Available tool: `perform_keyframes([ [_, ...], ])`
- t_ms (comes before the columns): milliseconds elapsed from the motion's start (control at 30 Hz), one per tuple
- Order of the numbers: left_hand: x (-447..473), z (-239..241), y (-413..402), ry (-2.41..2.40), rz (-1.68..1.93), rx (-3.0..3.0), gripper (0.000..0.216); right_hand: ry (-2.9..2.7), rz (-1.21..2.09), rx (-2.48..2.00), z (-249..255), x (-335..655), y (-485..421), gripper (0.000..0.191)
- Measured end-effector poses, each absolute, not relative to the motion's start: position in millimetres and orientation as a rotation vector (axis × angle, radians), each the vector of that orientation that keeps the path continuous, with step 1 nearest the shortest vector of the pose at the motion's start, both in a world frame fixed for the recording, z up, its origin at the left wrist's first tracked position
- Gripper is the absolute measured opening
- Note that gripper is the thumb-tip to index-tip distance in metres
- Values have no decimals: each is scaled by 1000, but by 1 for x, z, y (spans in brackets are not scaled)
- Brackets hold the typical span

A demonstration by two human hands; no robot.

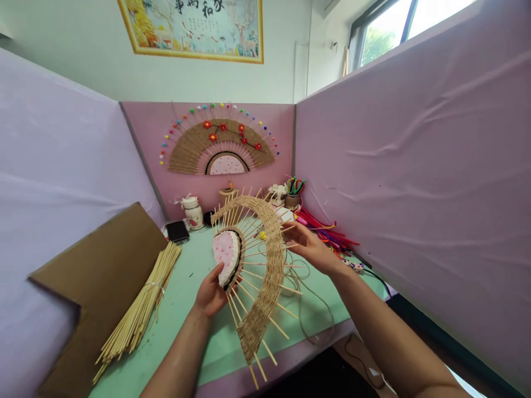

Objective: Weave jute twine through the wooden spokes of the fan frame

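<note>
I hold a half-made woven fan (274,251) tilted above the table. Its thin wooden sticks radiate from a half-round base (227,251) covered in pink-dotted white cloth with a black braided trim. A curved band of tan twine is woven through the sticks, whose tips stick out past it. My left hand (213,293) grips the lower part of the base, thumb on the cloth face. At the band's outer right edge, my right hand (305,243) has its fingers curled around the stick tips; its fingertips are partly hidden. Loose twine (319,301) trails below it onto the table.
A bundle of thin sticks (139,304) and brown cardboard (108,271) lie at left. Behind stand a white jar (193,213) and a pot of scissors (293,196). Red pipe cleaners (323,229) lie at right. A finished fan (222,143) hangs on the back panel.
</note>
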State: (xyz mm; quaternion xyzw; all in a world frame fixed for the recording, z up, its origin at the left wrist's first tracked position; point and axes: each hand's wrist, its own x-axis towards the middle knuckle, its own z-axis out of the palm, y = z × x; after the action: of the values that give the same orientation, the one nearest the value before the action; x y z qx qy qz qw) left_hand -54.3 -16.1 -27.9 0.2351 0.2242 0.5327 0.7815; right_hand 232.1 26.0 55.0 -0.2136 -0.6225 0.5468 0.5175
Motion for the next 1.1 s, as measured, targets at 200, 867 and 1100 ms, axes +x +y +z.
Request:
perform_keyframes([
  [200,-69,-27,-29,647,1165,470,37,-1319,1509,-636,26,223,12,22],
  [867,-55,-16,-32,945,1107,413,33,-1407,314,-896,21,259,-15,11],
  [1100,-48,-3,-36,1011,1092,402,36,-1433,335,-885,21,263,-16,9],
])
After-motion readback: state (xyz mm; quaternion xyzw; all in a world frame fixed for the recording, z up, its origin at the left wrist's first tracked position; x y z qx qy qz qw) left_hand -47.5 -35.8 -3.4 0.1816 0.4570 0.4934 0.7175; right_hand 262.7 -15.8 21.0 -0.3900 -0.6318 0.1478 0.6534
